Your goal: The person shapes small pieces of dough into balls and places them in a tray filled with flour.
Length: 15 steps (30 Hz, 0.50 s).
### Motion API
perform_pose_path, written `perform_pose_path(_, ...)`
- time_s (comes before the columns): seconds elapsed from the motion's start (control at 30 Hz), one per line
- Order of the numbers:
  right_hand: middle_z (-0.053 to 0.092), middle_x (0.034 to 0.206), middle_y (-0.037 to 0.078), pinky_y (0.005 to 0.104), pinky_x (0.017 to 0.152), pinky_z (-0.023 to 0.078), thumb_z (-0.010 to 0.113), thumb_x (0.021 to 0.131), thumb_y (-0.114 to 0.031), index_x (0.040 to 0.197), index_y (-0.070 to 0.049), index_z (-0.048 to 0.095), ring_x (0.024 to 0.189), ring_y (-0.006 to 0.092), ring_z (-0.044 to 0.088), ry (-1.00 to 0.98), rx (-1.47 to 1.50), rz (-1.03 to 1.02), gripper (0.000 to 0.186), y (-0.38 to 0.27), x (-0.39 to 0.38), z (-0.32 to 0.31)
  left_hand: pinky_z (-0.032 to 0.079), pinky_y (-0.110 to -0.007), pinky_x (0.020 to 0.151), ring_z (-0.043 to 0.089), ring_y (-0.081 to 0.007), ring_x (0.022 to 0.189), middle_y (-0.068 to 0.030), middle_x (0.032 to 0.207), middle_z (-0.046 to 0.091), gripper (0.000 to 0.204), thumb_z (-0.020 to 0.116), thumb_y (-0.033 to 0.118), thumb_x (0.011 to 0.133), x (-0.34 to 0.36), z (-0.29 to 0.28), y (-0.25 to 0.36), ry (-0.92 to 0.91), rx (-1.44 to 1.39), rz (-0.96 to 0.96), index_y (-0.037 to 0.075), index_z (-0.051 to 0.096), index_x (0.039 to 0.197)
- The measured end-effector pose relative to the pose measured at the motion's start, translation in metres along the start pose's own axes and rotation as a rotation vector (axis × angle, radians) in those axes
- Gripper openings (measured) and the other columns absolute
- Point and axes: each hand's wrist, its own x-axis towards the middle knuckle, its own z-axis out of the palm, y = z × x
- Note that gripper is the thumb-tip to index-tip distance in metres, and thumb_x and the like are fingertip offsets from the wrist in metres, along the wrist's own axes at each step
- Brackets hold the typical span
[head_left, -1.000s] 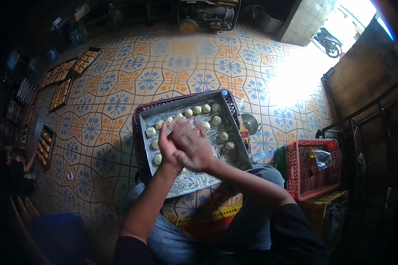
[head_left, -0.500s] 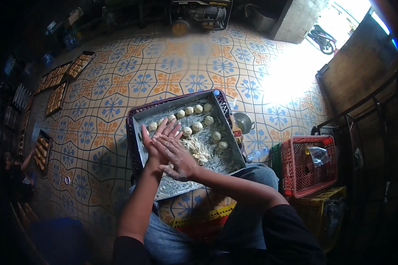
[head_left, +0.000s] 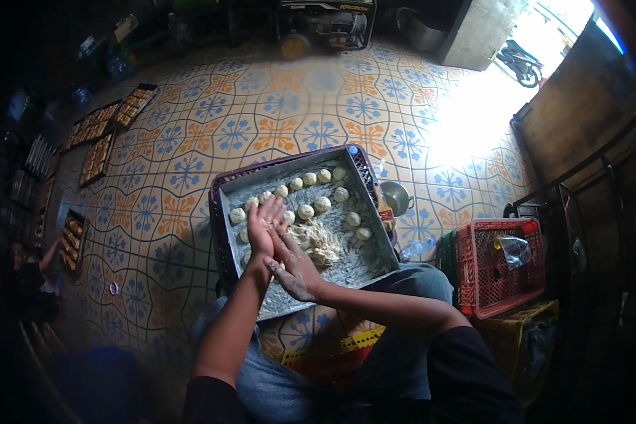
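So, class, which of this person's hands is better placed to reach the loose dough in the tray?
Probably the right hand: it is nearer the loose dough in the tray. The left hand is farther left, toward the dough balls.

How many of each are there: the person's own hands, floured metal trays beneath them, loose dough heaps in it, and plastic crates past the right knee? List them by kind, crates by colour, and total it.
Own hands, left hand and right hand: 2
Floured metal tray: 1
Loose dough heap: 1
Red plastic crate: 1
Green plastic crate, mostly hidden: 1
Yellow plastic crate: 1
Total: 7
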Motion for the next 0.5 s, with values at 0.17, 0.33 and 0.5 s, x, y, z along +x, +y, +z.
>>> perform_pose_path(0.17,0.035,0.164,0.020,0.0403,0.124,0.021,0.052,0.101,-0.059,0.159,-0.007,0.036,0.153,0.0323,0.030,0.259,0.848,0.387,0.079,0.085,0.061,-0.040,0.018,-0.038,0.126,0.022,-0.0278,0.156,-0.0178,0.168,0.022,0.068,0.036,0.041,0.110,-0.032,0.022,-0.081,-0.278,0.191,0.061,0.003,0.020,0.163)
perform_pose_path(0.33,0.050,0.153,0.013,0.0405,0.120,0.030,0.037,0.105,-0.063,0.156,-0.004,0.038,0.145,0.0232,0.039,0.086,1.232,0.313,0.078,0.107,0.041,-0.036,0.007,-0.045,0.127,0.007,-0.0416,0.157,-0.0305,0.167,0.013,0.075,0.041,0.042,0.108,-0.036,0.041,-0.067,-0.151,1.139,0.613,-0.002,0.015,0.162)
perform_pose_path(0.5,0.053,0.148,0.009,0.0401,0.113,0.040,0.032,0.108,-0.057,0.149,-0.006,0.045,0.130,0.0226,0.055,-0.154,1.271,0.441,0.066,-0.009,0.012,-0.001,0.028,-0.040,0.123,0.032,-0.0322,0.152,-0.0211,0.159,0.041,0.050,0.041,0.030,0.110,-0.009,-0.017,0.007,0.014,0.942,0.534,0.004,0.046,0.152)
